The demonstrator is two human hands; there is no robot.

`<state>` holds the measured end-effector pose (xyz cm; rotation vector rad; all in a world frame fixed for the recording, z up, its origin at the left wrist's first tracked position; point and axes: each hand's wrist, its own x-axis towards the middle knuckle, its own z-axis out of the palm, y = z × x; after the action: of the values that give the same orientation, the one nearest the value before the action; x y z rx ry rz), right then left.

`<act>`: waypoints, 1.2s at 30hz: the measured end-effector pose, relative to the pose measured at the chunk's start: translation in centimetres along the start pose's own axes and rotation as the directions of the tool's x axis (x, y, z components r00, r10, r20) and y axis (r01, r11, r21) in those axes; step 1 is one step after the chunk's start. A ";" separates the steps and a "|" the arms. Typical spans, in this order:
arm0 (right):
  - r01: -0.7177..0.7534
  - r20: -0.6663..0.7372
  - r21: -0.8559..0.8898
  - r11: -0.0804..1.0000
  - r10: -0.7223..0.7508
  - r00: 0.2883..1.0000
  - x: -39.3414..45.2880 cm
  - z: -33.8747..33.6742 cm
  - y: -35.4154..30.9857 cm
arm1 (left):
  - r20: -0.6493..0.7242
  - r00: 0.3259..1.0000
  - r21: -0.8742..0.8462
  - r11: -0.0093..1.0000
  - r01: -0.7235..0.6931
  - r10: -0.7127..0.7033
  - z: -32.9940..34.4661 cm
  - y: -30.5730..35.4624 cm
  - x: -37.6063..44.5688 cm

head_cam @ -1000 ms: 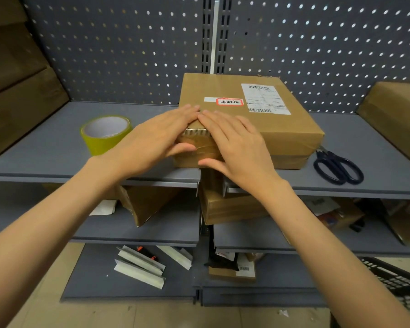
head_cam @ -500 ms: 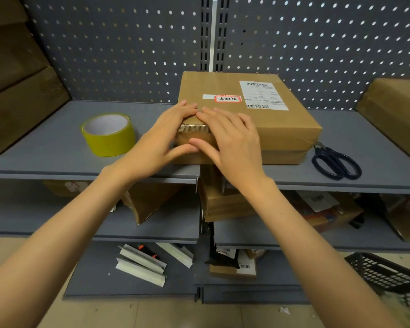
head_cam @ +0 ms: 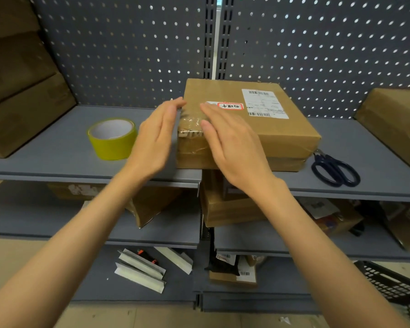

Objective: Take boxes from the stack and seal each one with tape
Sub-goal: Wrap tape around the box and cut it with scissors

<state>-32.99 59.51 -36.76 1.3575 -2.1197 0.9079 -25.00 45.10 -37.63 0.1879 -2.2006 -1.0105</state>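
**Smoothing tape at the near-left corner**

Cardboard box (head_cam: pixel 244 124) sits flat on the upper shelf (head_cam: pixel 57 152), against the pegboard, labels up. Glossy clear tape strip (head_cam: pixel 191 125) wraps its near-left corner and looks wrinkled.

Left hand (head_cam: pixel 155 140): fingers straight and together, beside the box's left edge, fingertips about touching the top corner. Grip holds nothing. Right hand (head_cam: pixel 232 143): fingers straight, flat over the box top just right of the tape; contact unclear from blur. Holds nothing.

Tape roll (head_cam: pixel 113 138) stands just left of the left hand. Scissors (head_cam: pixel 335 170) lie right of the box.

Judgement: the step is pressing the tape down. Do it well by bracing the box with one palm, stroking from the strip's middle outward, then folding over the edge onto the side, so creases and air leave.
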 end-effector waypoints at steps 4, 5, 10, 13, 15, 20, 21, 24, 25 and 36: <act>0.066 0.022 -0.164 0.984 -0.063 0.998 0.5 2.6 -1.1 | -0.280 0.936 -0.205 0.966 0.158 -0.213 5.0 0.1 0.5; 0.090 0.016 -0.212 0.973 -0.089 0.996 0.3 3.0 -0.8 | -0.328 0.924 -0.197 0.971 0.135 -0.196 5.7 -0.2 0.6; 0.111 -0.008 -0.281 0.953 -0.118 0.993 -0.2 2.3 1.2 | -0.355 0.933 -0.140 0.990 0.012 -0.062 5.1 -2.1 1.3; 0.095 -0.018 -0.249 0.964 -0.102 0.995 -0.1 2.3 1.4 | -0.332 0.934 -0.248 0.967 0.049 -0.132 4.4 -2.3 1.8; 0.067 -0.071 -0.230 0.971 -0.085 0.994 -0.3 2.3 1.6 | -0.334 0.934 -0.237 0.971 0.045 -0.125 4.2 -2.1 1.8; -0.023 -0.117 -0.163 0.986 0.004 0.993 -0.5 1.7 1.2 | -0.252 0.958 -0.204 0.975 0.087 -0.138 3.4 -1.7 1.4; -0.030 -0.119 -0.141 0.989 0.013 0.993 -0.3 1.5 1.0 | -0.262 0.960 -0.140 0.988 0.068 -0.103 3.0 -1.3 1.3; 0.075 -0.093 -0.181 0.981 -0.093 0.991 0.2 1.6 0.7 | -0.165 0.978 0.069 0.991 -0.117 0.127 2.1 -0.2 1.0; 0.117 -0.074 -0.214 0.970 -0.136 0.988 0.3 1.9 0.7 | -0.074 0.980 0.121 0.977 -0.175 0.184 2.2 -0.3 0.8; 0.103 -0.111 -0.431 0.896 -0.166 0.980 -1.4 2.6 2.8 | -0.015 0.988 0.135 0.979 -0.151 0.154 2.4 -2.2 0.2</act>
<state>-35.04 59.24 -40.27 1.1553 -1.9361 0.4369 -27.05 45.02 -40.13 0.0895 -2.2235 -0.7738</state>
